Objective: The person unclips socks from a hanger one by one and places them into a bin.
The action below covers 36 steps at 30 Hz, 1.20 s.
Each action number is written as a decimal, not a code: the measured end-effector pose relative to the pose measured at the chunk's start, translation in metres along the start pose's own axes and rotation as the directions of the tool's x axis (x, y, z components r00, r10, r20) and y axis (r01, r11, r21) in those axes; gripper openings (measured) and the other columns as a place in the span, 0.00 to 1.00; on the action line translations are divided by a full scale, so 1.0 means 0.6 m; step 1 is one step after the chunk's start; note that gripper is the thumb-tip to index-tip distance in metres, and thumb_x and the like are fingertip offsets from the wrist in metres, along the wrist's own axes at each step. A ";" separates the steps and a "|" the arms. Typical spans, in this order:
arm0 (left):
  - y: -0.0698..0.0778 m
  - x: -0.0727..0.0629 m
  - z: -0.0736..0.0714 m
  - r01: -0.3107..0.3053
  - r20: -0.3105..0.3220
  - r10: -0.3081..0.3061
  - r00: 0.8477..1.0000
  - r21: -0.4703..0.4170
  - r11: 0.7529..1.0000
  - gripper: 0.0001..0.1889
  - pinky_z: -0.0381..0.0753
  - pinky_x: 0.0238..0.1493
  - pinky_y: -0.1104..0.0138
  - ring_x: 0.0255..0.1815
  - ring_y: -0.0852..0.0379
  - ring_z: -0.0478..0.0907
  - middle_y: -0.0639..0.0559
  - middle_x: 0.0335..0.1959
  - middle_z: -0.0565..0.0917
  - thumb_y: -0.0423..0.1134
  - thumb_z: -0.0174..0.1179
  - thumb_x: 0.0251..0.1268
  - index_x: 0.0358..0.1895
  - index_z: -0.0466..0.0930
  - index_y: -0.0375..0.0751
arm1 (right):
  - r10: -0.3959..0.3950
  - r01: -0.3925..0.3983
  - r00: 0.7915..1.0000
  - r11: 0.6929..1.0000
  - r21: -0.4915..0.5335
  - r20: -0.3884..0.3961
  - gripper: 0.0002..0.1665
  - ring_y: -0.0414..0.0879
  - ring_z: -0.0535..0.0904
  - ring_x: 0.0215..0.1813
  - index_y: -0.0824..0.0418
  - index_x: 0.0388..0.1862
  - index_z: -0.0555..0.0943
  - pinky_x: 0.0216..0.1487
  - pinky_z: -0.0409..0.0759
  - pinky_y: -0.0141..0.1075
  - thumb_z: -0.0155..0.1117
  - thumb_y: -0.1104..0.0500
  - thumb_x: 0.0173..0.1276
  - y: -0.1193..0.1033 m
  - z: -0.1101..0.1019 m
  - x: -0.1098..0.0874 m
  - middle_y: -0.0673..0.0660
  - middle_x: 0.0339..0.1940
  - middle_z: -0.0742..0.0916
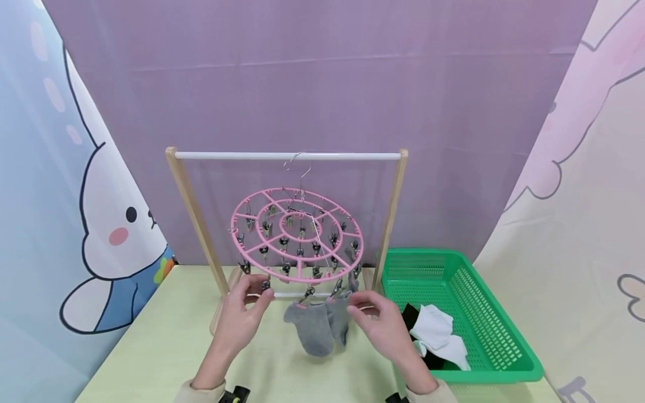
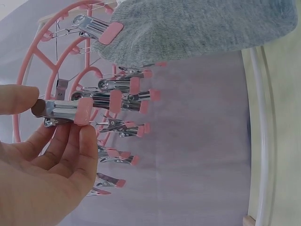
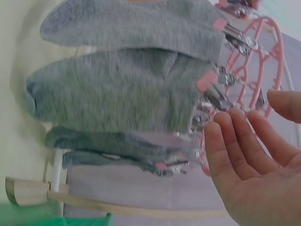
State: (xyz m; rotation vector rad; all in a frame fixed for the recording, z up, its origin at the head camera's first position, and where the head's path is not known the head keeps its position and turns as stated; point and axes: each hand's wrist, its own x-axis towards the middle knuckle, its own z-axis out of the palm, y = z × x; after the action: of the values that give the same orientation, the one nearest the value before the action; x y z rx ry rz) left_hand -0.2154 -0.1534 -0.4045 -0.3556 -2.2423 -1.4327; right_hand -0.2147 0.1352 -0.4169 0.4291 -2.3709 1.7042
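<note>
A round pink clip hanger (image 1: 300, 279) hangs by a wire hook from a white rail. Several grey socks (image 1: 311, 330) dangle from metal clips along its front right edge. At the front left my left hand (image 1: 241, 313) pinches a metal clip (image 2: 63, 111) with pink tips, thumb on its tail end and fingers beneath. Nothing shows between that clip's tips. My right hand (image 1: 381, 326) is beside the socks, fingers slightly bent and holding nothing. In the right wrist view its fingertips come close to a clip (image 3: 214, 92) that grips a grey sock (image 3: 113, 92).
The rail (image 1: 287, 156) sits on a wooden stand (image 1: 194, 215) with slanted legs. A green basket (image 1: 509, 319) at the right holds white cloth pieces (image 1: 438, 330) and black ones. More clips hang around the rings. A purple curtain (image 1: 322, 84) closes off the back.
</note>
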 end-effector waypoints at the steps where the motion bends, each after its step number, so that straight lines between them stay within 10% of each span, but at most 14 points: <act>1: 0.000 0.000 0.000 -0.002 -0.001 0.002 1.000 0.002 1.000 0.12 0.82 0.50 0.65 0.43 0.57 0.80 0.50 0.42 0.82 0.34 0.63 0.71 0.55 0.79 0.36 | -0.005 0.005 1.000 1.000 -0.003 0.013 0.13 0.49 0.84 0.48 0.64 0.51 0.85 0.53 0.83 0.37 0.71 0.62 0.69 0.000 0.003 0.001 0.58 0.46 0.88; 16: -0.003 -0.003 0.001 0.010 0.021 -0.010 1.000 -0.007 1.000 0.14 0.82 0.50 0.65 0.45 0.57 0.80 0.49 0.44 0.83 0.34 0.63 0.71 0.56 0.79 0.33 | -0.068 0.061 0.983 0.997 0.045 0.169 0.14 0.52 0.83 0.50 0.65 0.53 0.83 0.53 0.83 0.37 0.68 0.61 0.71 0.012 0.041 0.013 0.58 0.48 0.87; 36: 0.000 -0.003 0.003 0.023 0.027 -0.023 0.999 -0.003 1.000 0.16 0.82 0.49 0.66 0.43 0.57 0.80 0.52 0.40 0.82 0.36 0.63 0.72 0.59 0.78 0.35 | -0.087 0.077 0.981 0.995 0.062 0.175 0.12 0.43 0.84 0.39 0.69 0.46 0.84 0.43 0.84 0.32 0.71 0.63 0.67 0.035 0.076 0.027 0.59 0.39 0.88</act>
State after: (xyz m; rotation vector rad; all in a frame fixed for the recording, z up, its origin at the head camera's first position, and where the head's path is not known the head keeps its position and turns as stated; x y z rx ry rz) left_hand -0.2142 -0.1514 -0.4058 -0.3533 -2.2725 -1.4523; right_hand -0.2364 0.0961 -0.4454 0.7060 -2.3926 1.7655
